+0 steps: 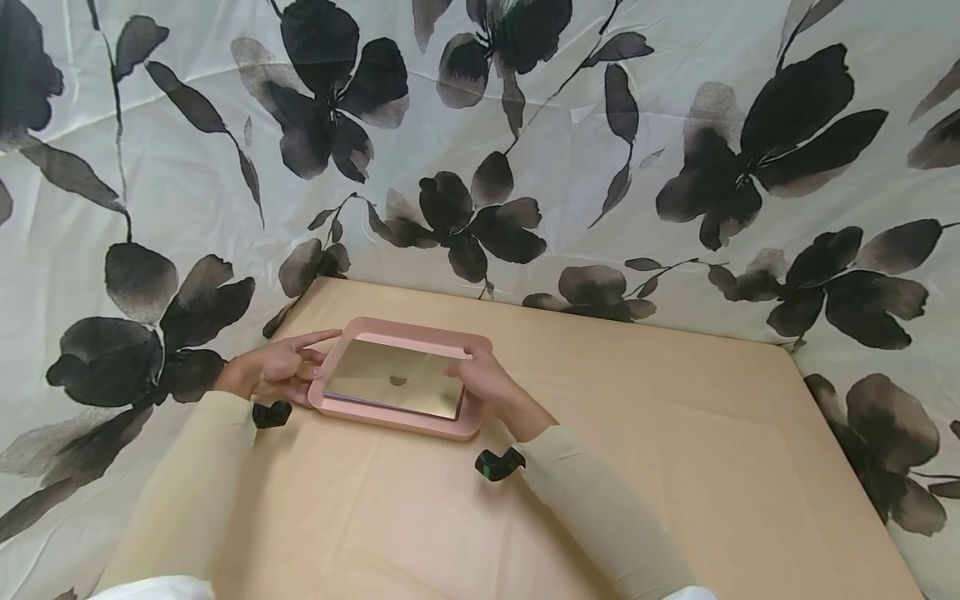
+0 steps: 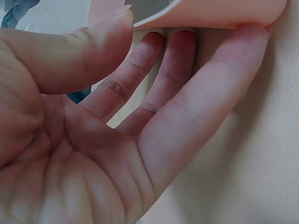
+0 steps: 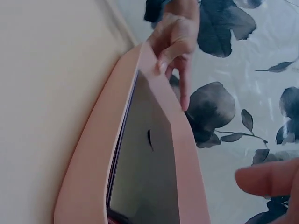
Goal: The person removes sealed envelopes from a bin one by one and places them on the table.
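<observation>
A shallow pink tray (image 1: 405,423) with rounded corners lies tilted across the view at the left of the table. Inside it sits a flat, shiny gold rectangular thing (image 1: 397,371) with a dark half-round mark in its middle and a thin dark edge. My left hand (image 1: 281,367) grips the tray's left end; in the left wrist view its thumb is at the rim and its fingertips (image 2: 181,42) reach under the tray. My right hand (image 1: 491,383) holds the right end, thumb over the rim beside the gold thing; its other fingers are mostly hidden.
A tan cloth covers the table (image 1: 637,433). Behind and around it hangs a white sheet (image 1: 585,183) with dark flower prints. A black wrist device (image 1: 498,464) is worn at the right wrist, another (image 1: 272,414) at the left.
</observation>
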Motion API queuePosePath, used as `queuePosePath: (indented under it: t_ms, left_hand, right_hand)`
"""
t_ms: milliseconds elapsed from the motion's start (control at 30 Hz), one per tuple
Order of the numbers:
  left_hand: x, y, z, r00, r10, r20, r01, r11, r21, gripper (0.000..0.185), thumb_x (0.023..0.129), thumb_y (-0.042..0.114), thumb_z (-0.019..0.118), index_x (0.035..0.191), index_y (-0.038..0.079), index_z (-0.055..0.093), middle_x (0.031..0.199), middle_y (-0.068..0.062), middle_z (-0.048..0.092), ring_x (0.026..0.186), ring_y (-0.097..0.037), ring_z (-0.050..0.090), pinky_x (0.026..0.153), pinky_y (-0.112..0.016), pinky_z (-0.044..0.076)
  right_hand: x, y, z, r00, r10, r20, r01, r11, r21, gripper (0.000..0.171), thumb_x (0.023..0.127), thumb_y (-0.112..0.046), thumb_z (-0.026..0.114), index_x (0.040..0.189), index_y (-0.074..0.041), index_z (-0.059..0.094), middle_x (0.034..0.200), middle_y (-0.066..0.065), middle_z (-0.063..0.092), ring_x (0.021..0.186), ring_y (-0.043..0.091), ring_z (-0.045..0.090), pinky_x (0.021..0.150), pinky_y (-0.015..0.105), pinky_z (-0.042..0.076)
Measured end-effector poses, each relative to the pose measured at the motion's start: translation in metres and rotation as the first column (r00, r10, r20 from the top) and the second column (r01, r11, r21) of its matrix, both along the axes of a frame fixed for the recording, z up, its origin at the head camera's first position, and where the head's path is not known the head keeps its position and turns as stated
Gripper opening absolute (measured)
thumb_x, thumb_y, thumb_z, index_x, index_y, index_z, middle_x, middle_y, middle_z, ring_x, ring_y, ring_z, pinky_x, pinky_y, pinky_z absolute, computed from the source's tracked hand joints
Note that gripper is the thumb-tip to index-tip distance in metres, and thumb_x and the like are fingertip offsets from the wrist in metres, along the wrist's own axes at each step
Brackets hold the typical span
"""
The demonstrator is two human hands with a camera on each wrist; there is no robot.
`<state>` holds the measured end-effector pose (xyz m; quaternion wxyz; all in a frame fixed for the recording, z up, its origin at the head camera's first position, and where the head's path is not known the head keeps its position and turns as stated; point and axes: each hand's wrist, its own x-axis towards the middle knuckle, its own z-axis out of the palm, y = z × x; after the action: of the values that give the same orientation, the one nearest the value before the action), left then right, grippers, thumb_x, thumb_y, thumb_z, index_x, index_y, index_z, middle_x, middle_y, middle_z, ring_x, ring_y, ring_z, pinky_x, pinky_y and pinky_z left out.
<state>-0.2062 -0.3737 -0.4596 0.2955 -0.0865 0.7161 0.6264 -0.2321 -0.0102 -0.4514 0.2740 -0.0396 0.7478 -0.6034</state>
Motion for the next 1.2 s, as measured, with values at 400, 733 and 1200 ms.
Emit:
queuePosePath:
  t_ms: [400,733,1200]
  left_hand:
    - [-0.009,0.002,0.009,0.999,-0.029,-0.025,0.028,0.999,-0.038,0.090,0.099,-0.008,0.052,0.169,0.028,0.009,0.160,-0.029,0.029,0.108,-0.027,0.063,0.086,-0.056,0.063]
    - [-0.009,-0.002,0.008,0.998,-0.057,-0.028,0.054,0.994,-0.093,0.088,0.100,-0.008,0.050,0.169,0.027,0.007,0.162,-0.031,0.027,0.108,-0.026,0.067,0.084,-0.053,0.064]
    - [-0.009,-0.001,0.003,0.998,-0.058,-0.008,0.057,0.996,-0.074,0.089,0.101,-0.009,0.051,0.169,0.027,0.005,0.163,-0.030,0.024,0.109,-0.024,0.063,0.086,-0.057,0.063]
  right_hand:
    - [-0.002,-0.006,0.002,0.975,-0.187,0.119,0.212,0.942,-0.262,0.070,0.097,-0.001,0.050,0.160,0.010,0.022,0.170,0.026,0.019,0.159,0.035,0.023,0.131,0.050,0.024]
    - [0.003,-0.011,0.002,0.970,-0.231,0.072,0.241,0.943,-0.229,0.069,0.093,0.000,0.053,0.157,0.010,0.030,0.165,0.026,0.030,0.129,0.025,0.049,0.117,0.042,0.041]
    - [0.013,-0.012,-0.004,0.970,-0.227,0.089,0.241,0.947,-0.214,0.070,0.093,-0.002,0.053,0.159,0.006,0.029,0.168,0.024,0.026,0.158,0.037,0.025,0.131,0.052,0.022]
